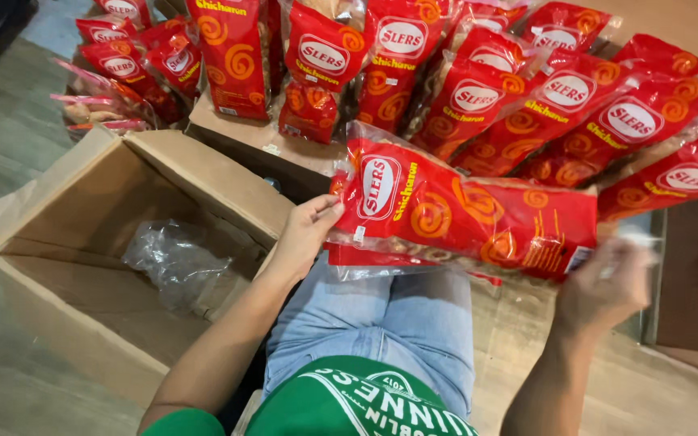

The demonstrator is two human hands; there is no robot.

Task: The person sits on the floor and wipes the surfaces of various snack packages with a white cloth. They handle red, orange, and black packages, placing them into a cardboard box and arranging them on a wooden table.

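Head view looks down over my lap, where I hold a long red snack bag (pixel 466 216) with orange spirals level between both hands, above my knees in pale jeans (pixel 389 311). My left hand (pixel 304 234) has its grip closed on the bag's left end, thumb on top near the sealed edge, fingers curled beneath. My right hand (pixel 607 282) is at the bag's lower right corner, but it is blurred with motion, so I cannot tell whether its grip is clamped on the corner or merely brushing it. A second red packet (pixel 381 260) shows just under the one I hold, lying across my thighs. Ahead of me a heap of matching red bags (pixel 543 105) leans in overlapping rows, some propped on a folded cardboard flap (pixel 228 129). To my left an open cardboard box (pixel 90 234) stands on the floor, holding only a crumpled clear plastic liner (pixel 175 262) at its bottom. By my judgement I am partway through handling this one bag, lifted clear of the heap and not yet in the box. Any move toward the box would call for a firm hold at both ends, so the long bag stays flat and its brittle contents do not bend, and for clearing the near box wall.
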